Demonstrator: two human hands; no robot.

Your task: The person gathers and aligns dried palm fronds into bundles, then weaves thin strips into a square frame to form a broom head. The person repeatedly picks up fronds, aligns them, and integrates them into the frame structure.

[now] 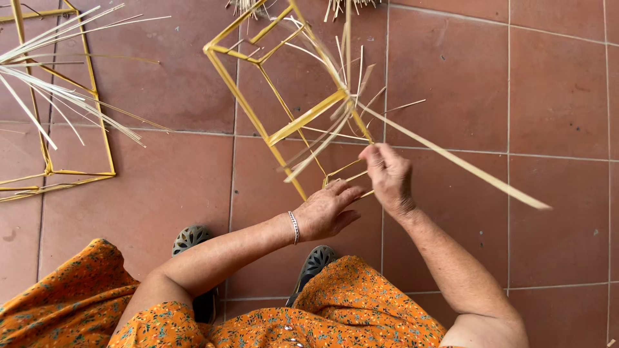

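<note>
Fingers of the left hand [327,211] curl onto the lower bar of the open yellow bamboo-strip box frame [303,119], tilted above the red tile floor [554,109]. Just beyond, the right hand [389,175] pinches a long pale bamboo strip [464,164] slanting rightward. A second yellow frame [97,116] lies far left.

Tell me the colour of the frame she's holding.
Yellow: the bamboo frame is a pale golden yellow against the reddish floor tiles, seen clearly in the head view.
</note>
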